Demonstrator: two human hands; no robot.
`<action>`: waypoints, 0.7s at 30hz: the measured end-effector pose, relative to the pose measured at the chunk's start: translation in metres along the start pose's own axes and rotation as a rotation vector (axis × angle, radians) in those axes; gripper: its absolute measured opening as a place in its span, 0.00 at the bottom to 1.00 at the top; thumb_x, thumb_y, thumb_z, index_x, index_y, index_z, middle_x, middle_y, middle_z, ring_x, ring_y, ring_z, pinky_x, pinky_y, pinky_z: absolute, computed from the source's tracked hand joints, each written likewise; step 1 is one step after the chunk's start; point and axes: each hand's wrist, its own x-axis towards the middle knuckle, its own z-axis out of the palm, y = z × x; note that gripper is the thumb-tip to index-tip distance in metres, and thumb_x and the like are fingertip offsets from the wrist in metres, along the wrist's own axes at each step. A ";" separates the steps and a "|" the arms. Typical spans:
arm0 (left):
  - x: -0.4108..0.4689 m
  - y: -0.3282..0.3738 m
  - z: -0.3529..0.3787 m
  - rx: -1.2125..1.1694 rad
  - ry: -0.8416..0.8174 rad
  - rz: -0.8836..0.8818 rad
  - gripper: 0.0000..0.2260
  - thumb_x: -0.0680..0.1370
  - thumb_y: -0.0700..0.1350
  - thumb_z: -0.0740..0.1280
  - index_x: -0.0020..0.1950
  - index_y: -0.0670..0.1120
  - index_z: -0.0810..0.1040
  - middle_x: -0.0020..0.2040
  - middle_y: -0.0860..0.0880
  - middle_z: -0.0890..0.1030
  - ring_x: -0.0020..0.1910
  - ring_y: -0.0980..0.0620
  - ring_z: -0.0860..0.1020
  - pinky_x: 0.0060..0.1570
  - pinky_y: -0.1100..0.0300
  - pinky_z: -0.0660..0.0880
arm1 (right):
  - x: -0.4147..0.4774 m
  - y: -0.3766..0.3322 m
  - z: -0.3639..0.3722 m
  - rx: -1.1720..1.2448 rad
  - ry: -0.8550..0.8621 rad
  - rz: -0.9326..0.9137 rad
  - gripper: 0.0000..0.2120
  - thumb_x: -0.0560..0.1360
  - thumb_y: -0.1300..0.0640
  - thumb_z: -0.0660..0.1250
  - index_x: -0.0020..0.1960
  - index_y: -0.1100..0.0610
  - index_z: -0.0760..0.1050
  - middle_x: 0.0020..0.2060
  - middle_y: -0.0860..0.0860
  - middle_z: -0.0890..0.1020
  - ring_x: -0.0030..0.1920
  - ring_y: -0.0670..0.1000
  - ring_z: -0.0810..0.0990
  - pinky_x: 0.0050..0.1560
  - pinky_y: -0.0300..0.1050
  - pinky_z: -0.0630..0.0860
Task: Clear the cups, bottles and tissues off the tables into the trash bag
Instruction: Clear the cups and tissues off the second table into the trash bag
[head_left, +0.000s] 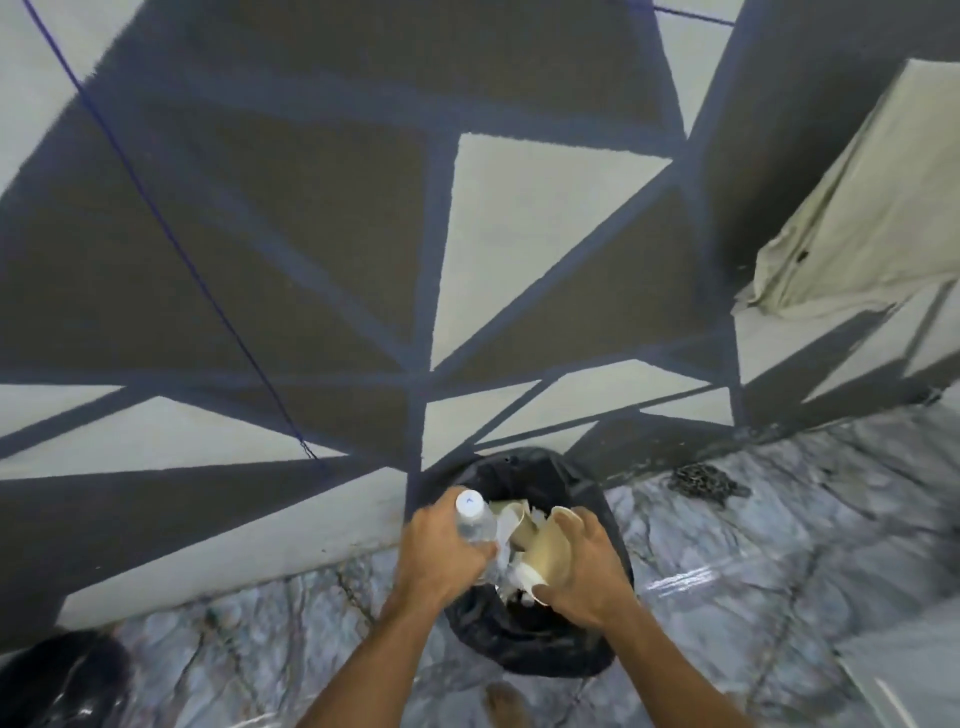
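A black trash bag (524, 649) stands open on the floor below me. Over its mouth my left hand (439, 561) grips a clear plastic bottle (474, 522) with a white cap, along with some crumpled white tissue (503, 540). My right hand (582, 571) holds beige paper cups (550, 545), one tipped with its rim towards me. Another cup (511, 514) shows between the two hands; whether it is held or lying in the bag I cannot tell.
A carpet (311, 234) with dark and pale triangles fills the far floor. Marbled tile (779, 545) lies under the bag. A cloth-draped table (862, 218) stands at the right. A second black bag (57, 680) sits at bottom left. A dark chain (704, 483) lies on the tile.
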 end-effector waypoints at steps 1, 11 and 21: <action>0.008 0.001 0.007 0.009 -0.017 -0.003 0.23 0.63 0.47 0.78 0.56 0.57 0.77 0.42 0.57 0.80 0.43 0.53 0.79 0.42 0.60 0.76 | 0.007 0.007 0.001 -0.001 -0.011 0.016 0.46 0.56 0.34 0.69 0.70 0.46 0.58 0.69 0.48 0.61 0.65 0.55 0.67 0.65 0.50 0.70; 0.080 0.011 0.070 0.101 -0.076 -0.061 0.19 0.61 0.46 0.76 0.47 0.55 0.72 0.37 0.55 0.80 0.38 0.51 0.79 0.38 0.51 0.80 | 0.087 0.055 -0.004 -0.025 -0.101 0.026 0.46 0.60 0.41 0.74 0.72 0.49 0.58 0.71 0.50 0.61 0.71 0.55 0.63 0.71 0.50 0.64; 0.145 0.016 0.083 0.120 0.017 -0.136 0.38 0.69 0.48 0.76 0.76 0.55 0.64 0.63 0.46 0.78 0.63 0.42 0.76 0.60 0.48 0.76 | 0.187 0.061 -0.015 -0.132 -0.119 -0.062 0.52 0.67 0.44 0.74 0.78 0.53 0.46 0.79 0.52 0.46 0.79 0.54 0.43 0.77 0.59 0.51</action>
